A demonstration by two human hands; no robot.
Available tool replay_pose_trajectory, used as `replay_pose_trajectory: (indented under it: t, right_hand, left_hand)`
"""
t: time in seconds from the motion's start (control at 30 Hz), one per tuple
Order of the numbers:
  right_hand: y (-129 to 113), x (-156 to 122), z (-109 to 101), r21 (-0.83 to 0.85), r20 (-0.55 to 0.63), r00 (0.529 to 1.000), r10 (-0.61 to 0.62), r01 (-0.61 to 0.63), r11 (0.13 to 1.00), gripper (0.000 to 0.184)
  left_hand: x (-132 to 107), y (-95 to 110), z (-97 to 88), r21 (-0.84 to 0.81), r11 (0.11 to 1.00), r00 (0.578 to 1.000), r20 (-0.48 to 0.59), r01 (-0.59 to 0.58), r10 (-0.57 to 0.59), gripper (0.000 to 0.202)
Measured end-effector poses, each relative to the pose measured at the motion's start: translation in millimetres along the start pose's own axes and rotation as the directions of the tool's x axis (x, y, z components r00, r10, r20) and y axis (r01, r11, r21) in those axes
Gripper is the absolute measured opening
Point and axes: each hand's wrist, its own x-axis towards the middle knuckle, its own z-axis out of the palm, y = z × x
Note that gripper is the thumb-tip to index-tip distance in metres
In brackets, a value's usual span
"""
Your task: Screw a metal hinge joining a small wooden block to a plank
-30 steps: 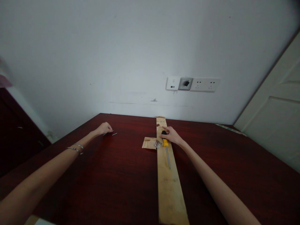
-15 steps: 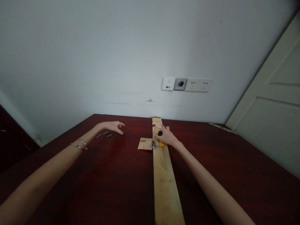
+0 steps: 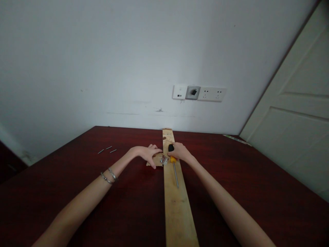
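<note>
My right hand (image 3: 180,151) is closed round the black and yellow handle of a screwdriver (image 3: 176,175), whose shaft points back toward me over a long wooden board (image 3: 178,209). My left hand (image 3: 149,154) is open, thumb and fingers apart, over a small wooden piece (image 3: 158,162) at the board's left side. Whether it presses on that piece I cannot tell. Between the two hands a small metal hinge (image 3: 163,160) lies where the small piece meets the board.
Several thin metal screws or nails (image 3: 109,148) lie on the dark red table (image 3: 123,209) at the left. The board's far end reaches the white wall (image 3: 115,68), which carries sockets (image 3: 210,94). A pale flat strip (image 3: 236,139) lies at the back right, near a white door (image 3: 295,103).
My left hand has moved right, from near the loose metal pieces to the small wooden piece. My right hand still holds the screwdriver over the board. The view has shifted slightly.
</note>
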Motion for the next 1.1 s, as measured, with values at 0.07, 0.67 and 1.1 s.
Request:
replay_pose_trajectory:
  t: [0.07,0.67,1.1]
  right_hand:
    - [0.2,-0.4,-1.7,0.003,-0.007,1.000,-0.005,0.005,1.000,0.046]
    - [-5.1,-3.5,-30.4,0.177,-0.104,0.994,-0.032,0.050,0.983,0.048]
    - [-25.6,-17.2,-74.0,0.517,-0.559,0.829,-0.038,0.384,0.765,0.063]
  left_hand:
    - [0.0,3.0,2.1,0.007,1.000,1.000,-0.008,-0.019,0.019,0.103]
    - [-0.9,12.5,6.5,0.050,0.999,1.000,0.003,-0.021,0.021,0.080]
    - [-3.2,15.2,3.2,0.076,0.996,0.999,0.011,-0.037,0.036,0.080]
